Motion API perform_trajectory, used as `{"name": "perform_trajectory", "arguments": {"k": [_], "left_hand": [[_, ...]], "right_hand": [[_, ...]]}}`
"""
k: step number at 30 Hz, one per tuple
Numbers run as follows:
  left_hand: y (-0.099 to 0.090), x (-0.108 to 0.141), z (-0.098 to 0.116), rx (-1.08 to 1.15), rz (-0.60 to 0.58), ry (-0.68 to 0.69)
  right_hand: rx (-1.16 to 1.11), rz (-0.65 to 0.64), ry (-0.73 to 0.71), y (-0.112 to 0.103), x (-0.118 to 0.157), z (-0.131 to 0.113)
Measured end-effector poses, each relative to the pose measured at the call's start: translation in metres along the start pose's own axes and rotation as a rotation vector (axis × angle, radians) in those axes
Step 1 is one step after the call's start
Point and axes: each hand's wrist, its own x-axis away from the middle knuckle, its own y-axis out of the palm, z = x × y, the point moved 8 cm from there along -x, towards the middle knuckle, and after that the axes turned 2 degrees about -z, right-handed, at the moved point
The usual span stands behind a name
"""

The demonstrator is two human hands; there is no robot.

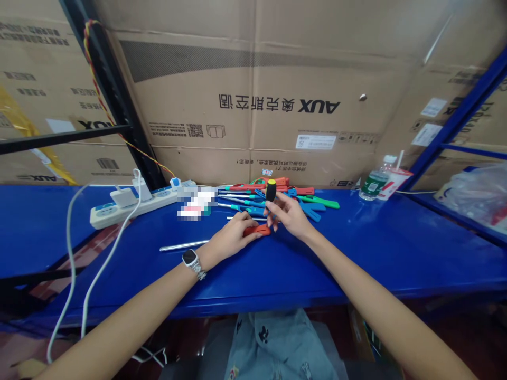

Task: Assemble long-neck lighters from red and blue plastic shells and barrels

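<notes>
My left hand (231, 238), with a watch at its wrist, is closed around a red long-nosed lighter (261, 230) low over the blue table. A silver tube (184, 246) sticks out to the left of this hand, in line with the lighter. Upright in the fingers of my right hand (291, 214) is a screwdriver (271, 191) with a black and yellow handle. Its lower end is at the right end of the red lighter; whether they touch, I cannot tell. Behind both hands lies a pile of red, blue and green long-nosed lighters (319, 201).
A white power strip (130, 205) with plugs and trailing cables lies at the left of the blue table (396, 248). At the back right stand a water bottle (374, 182) and a cup with a straw (394, 183). Large cardboard (277, 63) forms the back wall.
</notes>
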Motion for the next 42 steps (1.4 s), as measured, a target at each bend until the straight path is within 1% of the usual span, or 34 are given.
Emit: {"name": "perform_trajectory", "arguments": {"k": [2,3,6,8,11,14,18,20,24,27,29,30,32,36,38,40,42], "left_hand": [[0.000,0.000,0.000,-0.003,-0.003,0.003],[0.000,0.000,0.000,-0.007,-0.006,0.000],[0.000,0.000,0.000,-0.015,-0.013,-0.011],[0.000,0.001,0.001,-0.012,-0.011,-0.020],[-0.001,0.000,0.001,-0.005,-0.008,-0.033],[-0.002,0.000,0.001,0.003,-0.005,-0.036],[-0.002,0.000,0.001,0.013,-0.004,-0.036],[-0.002,0.000,0.001,0.010,-0.003,-0.037],[-0.003,0.000,0.003,0.000,0.002,-0.043],[-0.003,0.001,0.004,-0.013,-0.001,-0.041],[-0.003,0.001,0.004,-0.023,0.003,-0.036],[-0.003,0.001,0.004,-0.028,0.007,-0.035],[-0.003,0.002,0.003,-0.029,0.012,-0.034],[-0.001,0.001,0.002,-0.007,-0.003,-0.043],[-0.001,0.000,0.002,-0.001,-0.009,-0.051],[-0.001,0.000,0.003,-0.001,-0.011,-0.053],[-0.002,0.000,0.004,-0.004,-0.010,-0.047]], "right_hand": [[0.011,-0.050,0.014,-0.002,0.000,-0.001],[0.027,-0.040,0.017,-0.004,0.000,-0.001],[0.073,0.091,-0.026,-0.015,-0.005,-0.002],[0.088,0.171,-0.063,-0.016,-0.008,-0.002],[0.083,0.202,-0.052,-0.011,-0.010,0.001],[0.040,0.142,-0.007,-0.007,-0.009,0.003],[-0.010,-0.045,0.050,-0.006,-0.005,0.003],[0.013,-0.056,0.054,-0.010,-0.004,0.001],[0.087,0.060,0.000,-0.016,-0.008,-0.002],[0.088,0.174,-0.030,-0.015,-0.008,-0.001],[0.074,0.211,-0.028,-0.013,-0.008,0.001],[0.066,0.208,-0.022,-0.011,-0.007,0.002],[0.051,0.159,-0.007,-0.007,-0.007,0.003],[0.000,-0.068,0.067,-0.001,-0.005,0.001],[0.019,-0.145,0.090,-0.002,-0.005,-0.001],[0.073,-0.148,0.085,-0.005,-0.008,-0.002],[0.112,-0.092,0.073,-0.009,-0.010,-0.001]]}}
